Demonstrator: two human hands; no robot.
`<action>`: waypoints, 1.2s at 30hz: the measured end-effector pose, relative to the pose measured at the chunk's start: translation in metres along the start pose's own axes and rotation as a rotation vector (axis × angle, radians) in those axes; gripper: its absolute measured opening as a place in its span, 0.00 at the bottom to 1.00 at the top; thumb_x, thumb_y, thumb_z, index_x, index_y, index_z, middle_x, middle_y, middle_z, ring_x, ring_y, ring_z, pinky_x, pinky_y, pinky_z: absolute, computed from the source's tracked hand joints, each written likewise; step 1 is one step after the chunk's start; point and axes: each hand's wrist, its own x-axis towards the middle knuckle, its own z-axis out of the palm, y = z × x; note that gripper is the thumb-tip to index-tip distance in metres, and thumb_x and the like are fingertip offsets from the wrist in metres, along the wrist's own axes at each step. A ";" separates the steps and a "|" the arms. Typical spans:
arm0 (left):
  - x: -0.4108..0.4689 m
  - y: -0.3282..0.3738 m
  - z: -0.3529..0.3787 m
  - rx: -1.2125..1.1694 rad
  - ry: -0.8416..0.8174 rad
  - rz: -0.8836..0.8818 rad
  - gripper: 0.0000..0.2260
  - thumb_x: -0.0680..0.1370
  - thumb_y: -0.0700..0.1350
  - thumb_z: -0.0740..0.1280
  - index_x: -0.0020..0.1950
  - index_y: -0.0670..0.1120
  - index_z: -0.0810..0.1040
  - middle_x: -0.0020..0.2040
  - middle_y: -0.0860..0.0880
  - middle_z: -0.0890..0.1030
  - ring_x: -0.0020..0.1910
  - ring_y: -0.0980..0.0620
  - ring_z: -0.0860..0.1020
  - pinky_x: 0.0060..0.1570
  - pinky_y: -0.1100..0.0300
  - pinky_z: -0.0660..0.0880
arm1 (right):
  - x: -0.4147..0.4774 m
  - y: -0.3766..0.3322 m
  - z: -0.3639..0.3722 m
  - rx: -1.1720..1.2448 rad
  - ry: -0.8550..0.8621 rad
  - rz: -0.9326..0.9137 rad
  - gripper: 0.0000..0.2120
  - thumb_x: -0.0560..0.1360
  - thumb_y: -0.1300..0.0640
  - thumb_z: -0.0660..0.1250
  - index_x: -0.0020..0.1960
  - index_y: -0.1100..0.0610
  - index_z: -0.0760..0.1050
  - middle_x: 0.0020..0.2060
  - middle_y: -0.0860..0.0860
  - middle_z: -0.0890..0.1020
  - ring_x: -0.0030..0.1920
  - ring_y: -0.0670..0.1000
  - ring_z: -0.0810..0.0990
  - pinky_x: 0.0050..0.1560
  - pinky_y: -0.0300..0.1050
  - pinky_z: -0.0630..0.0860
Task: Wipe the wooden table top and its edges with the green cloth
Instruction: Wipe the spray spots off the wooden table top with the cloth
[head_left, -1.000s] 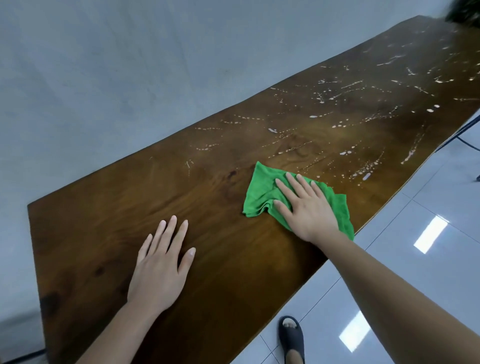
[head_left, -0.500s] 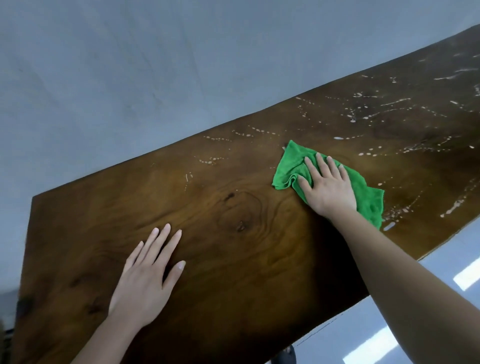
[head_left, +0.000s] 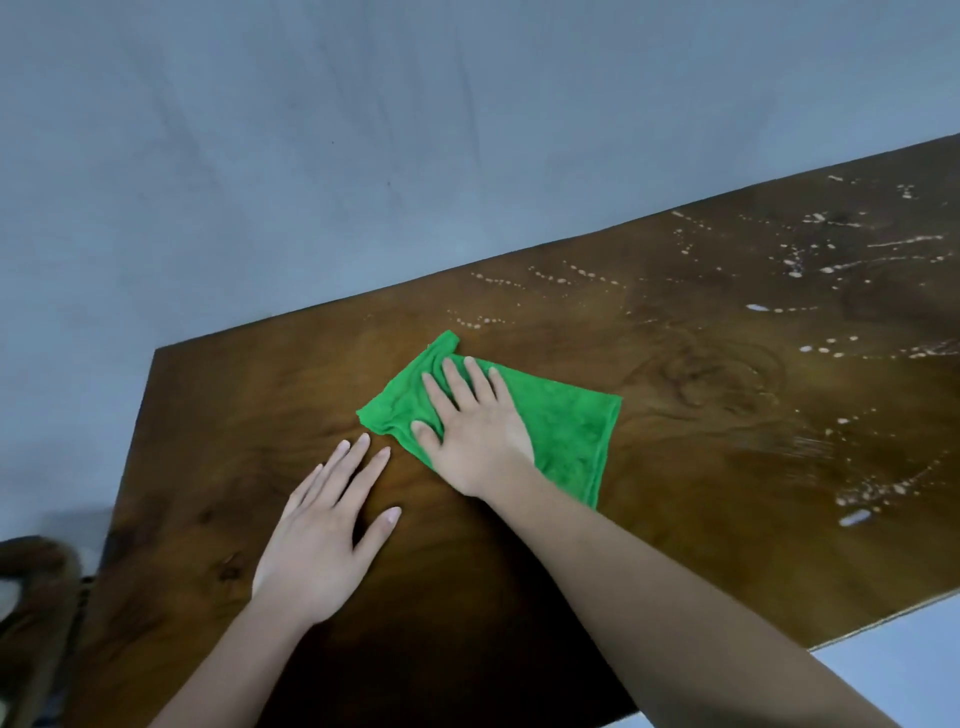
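Note:
The green cloth (head_left: 566, 431) lies crumpled flat on the dark wooden table top (head_left: 727, 415), near its middle. My right hand (head_left: 472, 426) presses down on the cloth with the palm and spread fingers, covering its left half. My left hand (head_left: 324, 535) rests flat on the bare wood just left of the cloth, fingers apart, holding nothing. White droplets and streaks (head_left: 800, 270) speckle the table to the right and behind the cloth. The wood left of the cloth looks free of droplets.
A plain grey wall (head_left: 363, 156) runs along the table's far edge. The table's left end (head_left: 130, 457) is close to my left hand. A blurred dark object (head_left: 31, 597) sits beyond that end. Light floor (head_left: 904, 665) shows past the near edge at lower right.
My right hand has slid the cloth leftward across the table, close to my left hand. The view has shifted, so more of the wall and less of the floor shows.

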 end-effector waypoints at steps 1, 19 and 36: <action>0.000 0.000 0.000 0.006 0.003 -0.009 0.34 0.86 0.75 0.43 0.90 0.65 0.50 0.91 0.62 0.48 0.88 0.63 0.40 0.88 0.52 0.46 | 0.008 -0.014 0.001 -0.010 -0.016 -0.046 0.37 0.86 0.32 0.34 0.90 0.47 0.40 0.90 0.52 0.42 0.89 0.59 0.37 0.86 0.64 0.38; 0.016 -0.006 0.004 -0.018 0.041 -0.094 0.33 0.85 0.76 0.42 0.89 0.68 0.46 0.90 0.64 0.44 0.88 0.63 0.38 0.86 0.53 0.41 | 0.091 0.157 -0.052 -0.040 0.044 0.096 0.37 0.84 0.29 0.31 0.90 0.42 0.43 0.89 0.48 0.44 0.89 0.54 0.43 0.88 0.61 0.45; 0.035 -0.007 0.006 0.033 0.075 -0.084 0.33 0.86 0.74 0.41 0.90 0.66 0.45 0.90 0.63 0.43 0.88 0.61 0.37 0.85 0.55 0.38 | 0.088 0.075 -0.027 -0.047 0.015 -0.010 0.39 0.81 0.26 0.28 0.89 0.39 0.38 0.89 0.49 0.40 0.89 0.59 0.38 0.87 0.65 0.41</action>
